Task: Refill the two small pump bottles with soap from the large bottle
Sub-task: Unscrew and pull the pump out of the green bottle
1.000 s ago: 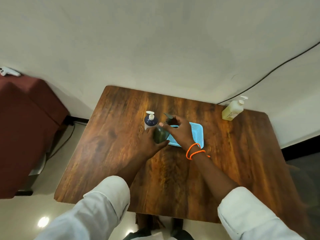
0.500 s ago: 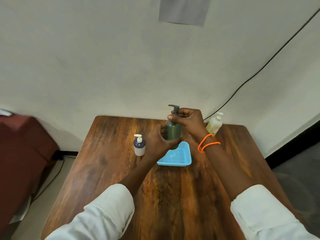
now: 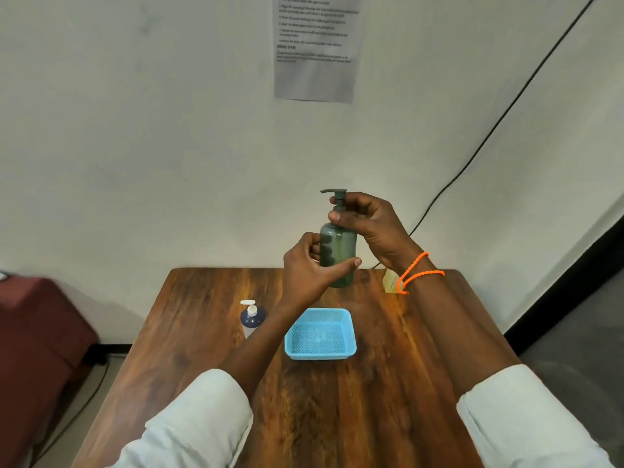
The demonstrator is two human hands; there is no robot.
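— Lifted higher since a moment ago: you've raised the green bottle point(image 3: 338, 251) off the bench point(image 3: 388, 383), and it's now upright in the air beyond the tray point(image 3: 320, 334).

— How far along am I?

— Early, I'd judge. Its pump point(image 3: 337, 199) looks still seated, the navy bottle point(image 3: 252, 318) stands capped left of the tray, and the yellow bottle point(image 3: 390, 284) sits mostly hidden behind your right wrist. No soap poured yet.

— And my hands?

— Your left hand point(image 3: 309, 268) wraps the green body, thumb across the front. Your right hand point(image 3: 369, 224) is curled round the pump neck, thumb and fingers pinching it, likely to unscrew.
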